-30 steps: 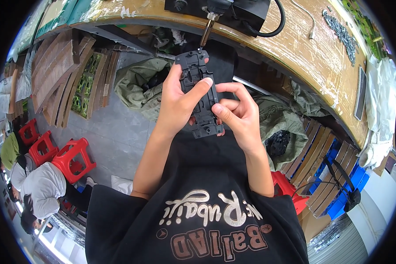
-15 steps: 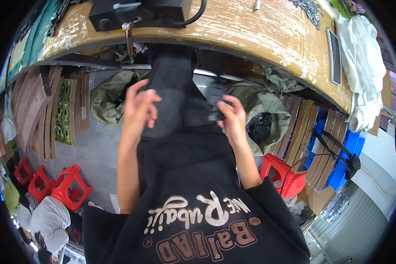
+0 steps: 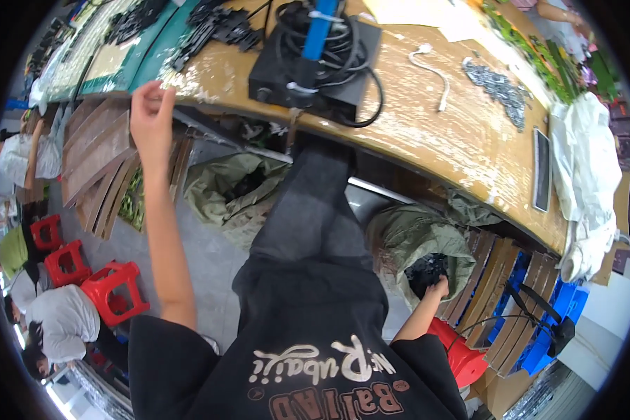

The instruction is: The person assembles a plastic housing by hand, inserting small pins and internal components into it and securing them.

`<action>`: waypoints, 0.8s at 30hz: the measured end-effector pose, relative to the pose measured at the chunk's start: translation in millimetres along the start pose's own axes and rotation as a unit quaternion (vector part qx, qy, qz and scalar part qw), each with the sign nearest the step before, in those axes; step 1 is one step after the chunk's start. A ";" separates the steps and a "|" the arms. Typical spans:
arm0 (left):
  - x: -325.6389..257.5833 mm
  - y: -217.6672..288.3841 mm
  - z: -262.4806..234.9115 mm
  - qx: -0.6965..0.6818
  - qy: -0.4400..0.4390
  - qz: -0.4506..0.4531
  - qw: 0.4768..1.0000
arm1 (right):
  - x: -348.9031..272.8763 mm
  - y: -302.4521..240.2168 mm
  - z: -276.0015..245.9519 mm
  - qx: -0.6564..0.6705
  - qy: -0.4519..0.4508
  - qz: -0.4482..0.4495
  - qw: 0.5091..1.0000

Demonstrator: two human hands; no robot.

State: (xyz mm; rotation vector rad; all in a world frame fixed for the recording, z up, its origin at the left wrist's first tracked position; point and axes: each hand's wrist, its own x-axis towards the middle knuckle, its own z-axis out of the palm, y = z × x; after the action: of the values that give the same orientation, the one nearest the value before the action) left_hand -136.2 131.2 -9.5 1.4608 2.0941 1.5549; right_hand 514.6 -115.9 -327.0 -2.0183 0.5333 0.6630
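Observation:
My left hand (image 3: 152, 119) is raised at the front edge of the workbench (image 3: 406, 91). Its fingers are loosely bent and apart, and no object shows between them. Beyond it on the bench lies a pile of black plastic parts (image 3: 217, 31). Down at my right side, my right hand (image 3: 438, 288) reaches to the mouth of a green woven sack (image 3: 416, 234). Black pieces (image 3: 425, 271) fill the inside of this sack. The fingers of that hand are partly hidden at the rim, so whether they hold anything does not show.
A black box (image 3: 273, 84) with coiled cables stands on the bench. Another green sack (image 3: 220, 182) sits under the bench at left. Red stools (image 3: 115, 290), stacked boards (image 3: 98, 150) and a seated person (image 3: 66, 311) are at left. Flat cartons (image 3: 493, 294) stand at right.
My left hand has moved up and left to the bench edge. My right hand, which held a black part over my lap, has gone down to the right sack. The view has shifted.

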 end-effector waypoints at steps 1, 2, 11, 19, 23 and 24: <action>15.0 0.8 1.8 0.085 0.010 0.061 0.994 | -21.5 -18.6 18.1 0.032 -0.040 -0.113 0.992; 29.4 -1.4 7.2 0.156 0.002 0.105 0.982 | -41.3 -38.2 30.9 0.089 -0.082 -0.211 0.970; 82.6 -43.3 44.9 0.192 -0.089 0.166 0.963 | -344.2 -207.5 94.3 -0.023 -0.270 -0.687 0.675; 42.7 5.8 14.3 -0.027 -0.034 0.052 0.998 | -356.6 -277.1 207.9 -0.168 -0.186 -0.792 0.556; -20.7 47.8 -13.8 -0.340 -0.141 -0.196 0.909 | -354.1 -305.5 234.0 -0.227 -0.217 -0.746 0.588; -35.0 48.6 -21.2 -0.340 -0.141 -0.199 0.908 | -351.8 -310.2 235.7 -0.261 -0.234 -0.731 0.585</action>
State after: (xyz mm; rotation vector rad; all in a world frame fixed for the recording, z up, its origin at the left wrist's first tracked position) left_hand -102.0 90.2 24.9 0.8731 1.3554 1.5540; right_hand 375.9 277.5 -8.3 -1.8415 -1.7223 0.1874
